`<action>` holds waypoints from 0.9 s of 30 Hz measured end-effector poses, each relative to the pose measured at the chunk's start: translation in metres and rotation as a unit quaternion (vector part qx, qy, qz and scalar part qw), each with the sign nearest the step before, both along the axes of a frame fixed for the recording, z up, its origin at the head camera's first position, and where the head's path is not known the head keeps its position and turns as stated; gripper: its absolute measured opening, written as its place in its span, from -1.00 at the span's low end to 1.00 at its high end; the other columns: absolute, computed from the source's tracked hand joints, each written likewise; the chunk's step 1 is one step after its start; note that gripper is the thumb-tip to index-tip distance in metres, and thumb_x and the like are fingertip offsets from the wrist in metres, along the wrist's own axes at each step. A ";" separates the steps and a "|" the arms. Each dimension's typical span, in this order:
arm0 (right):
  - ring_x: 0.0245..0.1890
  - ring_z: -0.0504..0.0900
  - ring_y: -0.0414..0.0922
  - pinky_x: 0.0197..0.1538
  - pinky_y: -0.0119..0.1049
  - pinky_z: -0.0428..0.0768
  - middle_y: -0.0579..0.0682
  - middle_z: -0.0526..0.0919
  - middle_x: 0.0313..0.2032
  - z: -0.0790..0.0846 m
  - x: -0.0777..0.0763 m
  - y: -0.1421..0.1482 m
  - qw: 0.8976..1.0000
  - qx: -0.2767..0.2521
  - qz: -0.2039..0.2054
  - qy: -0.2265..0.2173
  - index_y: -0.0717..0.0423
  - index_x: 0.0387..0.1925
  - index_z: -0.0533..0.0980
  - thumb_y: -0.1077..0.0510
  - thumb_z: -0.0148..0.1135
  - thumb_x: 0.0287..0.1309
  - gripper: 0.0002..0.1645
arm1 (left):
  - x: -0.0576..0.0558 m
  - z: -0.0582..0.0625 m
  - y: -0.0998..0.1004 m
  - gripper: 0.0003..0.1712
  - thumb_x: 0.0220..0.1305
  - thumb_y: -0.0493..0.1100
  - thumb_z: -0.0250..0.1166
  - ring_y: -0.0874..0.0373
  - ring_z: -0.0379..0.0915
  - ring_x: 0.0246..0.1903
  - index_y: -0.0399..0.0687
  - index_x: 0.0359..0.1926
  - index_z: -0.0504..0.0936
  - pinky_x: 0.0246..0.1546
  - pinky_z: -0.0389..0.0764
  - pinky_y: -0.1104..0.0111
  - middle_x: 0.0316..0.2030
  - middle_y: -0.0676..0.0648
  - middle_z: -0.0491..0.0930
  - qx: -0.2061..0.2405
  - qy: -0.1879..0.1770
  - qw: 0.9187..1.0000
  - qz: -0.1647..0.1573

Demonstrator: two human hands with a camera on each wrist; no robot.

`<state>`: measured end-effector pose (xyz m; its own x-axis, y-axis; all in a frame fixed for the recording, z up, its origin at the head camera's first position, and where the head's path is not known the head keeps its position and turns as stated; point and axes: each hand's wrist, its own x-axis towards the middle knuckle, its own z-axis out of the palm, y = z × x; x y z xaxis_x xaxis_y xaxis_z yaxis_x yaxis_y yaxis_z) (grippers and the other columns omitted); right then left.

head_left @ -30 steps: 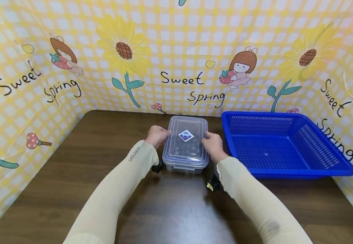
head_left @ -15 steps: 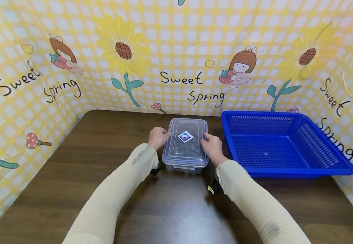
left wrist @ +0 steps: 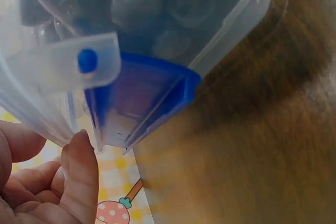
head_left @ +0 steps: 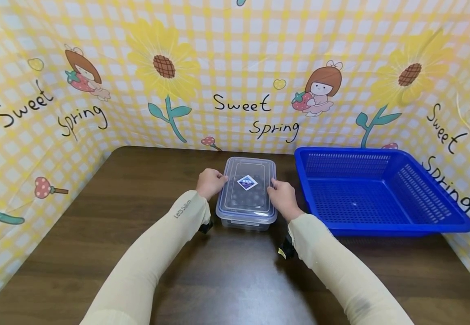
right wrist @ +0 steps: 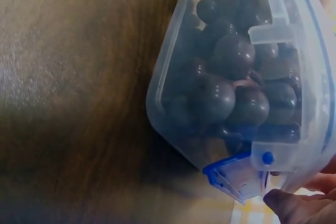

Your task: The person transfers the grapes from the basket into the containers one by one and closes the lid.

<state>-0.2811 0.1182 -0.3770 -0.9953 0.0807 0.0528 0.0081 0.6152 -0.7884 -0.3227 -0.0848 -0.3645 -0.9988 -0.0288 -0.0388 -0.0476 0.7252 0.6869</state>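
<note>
A clear plastic food container (head_left: 248, 201) with a blue-sealed lid and a diamond-shaped sticker stands upright in the middle of the table. Through its wall in the right wrist view show several dark round grapes (right wrist: 233, 59). My left hand (head_left: 210, 183) grips the container's left rim toward its far end. On the opposite side my right hand (head_left: 284, 198) pinches the rim, thumb uppermost. A blue-edged flap (left wrist: 144, 90) juts out under the rim close to the left fingertips. The right wrist view shows a similar blue-edged flap (right wrist: 236, 176) by the right fingers.
A blue plastic basket (head_left: 365, 203) with slotted walls stands at the right, beside the right hand. Behind and around the dark wooden table (head_left: 218, 280) hangs a yellow checked cloth (head_left: 235, 58). Dark straps (head_left: 286, 247) sit below the sleeve cuffs.
The container's far end has dropped slightly since one second ago, and both hands have shifted a little with it. Over the last half second hardly anything has moved.
</note>
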 end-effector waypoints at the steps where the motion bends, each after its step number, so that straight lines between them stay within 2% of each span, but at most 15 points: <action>1: 0.22 0.42 0.09 0.17 -0.05 0.44 0.21 0.41 0.20 0.000 0.000 0.001 1.000 0.005 0.001 0.000 0.36 0.21 0.38 0.26 0.08 0.28 -0.52 | -0.001 -0.001 0.000 -0.67 0.33 -0.10 0.21 0.10 0.49 -0.43 -0.32 -0.23 0.72 -0.40 0.50 0.35 -0.40 -0.14 0.66 0.003 -0.003 1.000 -0.002; 4: 0.19 0.45 0.10 0.17 -0.05 0.45 0.22 0.46 0.16 0.003 -0.001 0.003 1.000 0.028 0.002 0.006 0.34 0.18 0.43 0.25 0.14 0.26 -0.53 | -0.005 -0.001 -0.001 -0.68 0.34 -0.12 0.23 0.15 0.48 -0.54 -0.35 -0.19 0.70 -0.45 0.58 0.35 -0.43 -0.15 0.64 0.044 -0.033 0.998 -0.004; 8: 0.20 0.44 0.13 0.23 -0.06 0.39 0.24 0.47 0.17 0.006 -0.003 0.005 0.999 0.034 -0.012 0.000 0.33 0.24 0.39 0.23 0.23 0.21 -0.43 | -0.009 0.002 -0.003 -0.68 0.35 -0.17 0.22 0.16 0.51 -0.58 -0.41 -0.10 0.65 -0.38 0.67 0.26 -0.34 -0.22 0.65 0.118 -0.093 0.989 -0.002; 9: 0.23 0.41 0.13 0.26 -0.06 0.35 0.25 0.44 0.21 0.006 -0.004 0.005 0.999 0.022 -0.019 -0.012 0.33 0.27 0.35 0.22 0.24 0.21 -0.38 | -0.010 0.003 -0.004 -0.67 0.35 -0.18 0.21 0.15 0.53 -0.56 -0.42 -0.08 0.63 -0.35 0.68 0.23 -0.30 -0.23 0.64 0.133 -0.108 0.985 0.001; 11: 0.30 0.32 0.12 0.30 -0.07 0.30 0.25 0.34 0.30 0.006 -0.005 0.004 0.998 -0.037 -0.035 -0.049 0.31 0.36 0.23 0.23 0.25 0.21 -0.28 | -0.011 0.003 -0.005 -0.66 0.36 -0.17 0.21 0.14 0.54 -0.55 -0.41 -0.05 0.62 -0.37 0.68 0.24 -0.31 -0.22 0.64 0.140 -0.126 0.982 0.005; 13: 0.35 0.24 0.12 0.33 -0.08 0.26 0.25 0.23 0.36 0.004 -0.007 0.003 0.990 -0.105 -0.052 -0.083 0.29 0.41 0.14 0.24 0.24 0.22 -0.21 | -0.012 0.004 -0.007 -0.65 0.36 -0.16 0.20 0.13 0.54 -0.54 -0.41 -0.03 0.60 -0.41 0.68 0.25 -0.35 -0.19 0.63 0.146 -0.142 0.979 0.011; 16: 0.38 0.16 0.11 0.34 -0.03 0.22 0.21 0.11 0.42 0.002 -0.010 0.002 0.972 -0.184 -0.071 -0.126 0.21 0.46 0.06 0.22 0.24 0.24 -0.15 | -0.012 0.004 -0.010 -0.65 0.37 -0.15 0.20 0.13 0.53 -0.57 -0.41 -0.04 0.59 -0.48 0.66 0.28 -0.43 -0.15 0.61 0.149 -0.157 0.976 0.019; 21: 0.36 0.19 0.16 0.30 0.12 0.23 0.18 0.05 0.45 0.003 -0.015 0.000 0.955 -0.210 -0.066 -0.198 0.11 0.49 -0.05 0.07 0.25 0.24 -0.04 | -0.009 0.007 -0.022 -0.64 0.37 -0.13 0.19 0.16 0.48 -0.64 -0.41 -0.04 0.57 -0.56 0.62 0.35 -0.51 -0.11 0.56 0.153 -0.173 0.973 0.026; 27: 0.38 0.10 0.24 0.27 0.19 0.25 0.23 0.00 0.45 0.004 -0.018 -0.001 0.932 -0.224 -0.027 -0.285 0.09 0.51 -0.18 -0.03 0.24 0.24 0.05 | -0.005 0.012 -0.036 -0.61 0.38 -0.13 0.18 0.18 0.42 -0.66 -0.43 0.00 0.54 -0.61 0.58 0.39 -0.53 -0.10 0.53 0.162 -0.179 0.970 0.024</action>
<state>-0.2996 0.1176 -0.3726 -0.8451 0.0175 -0.5344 0.5253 0.2131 -0.8238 -0.3273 -0.1204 -0.3525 -0.9172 -0.0026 -0.3985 -0.3538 0.4657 0.8111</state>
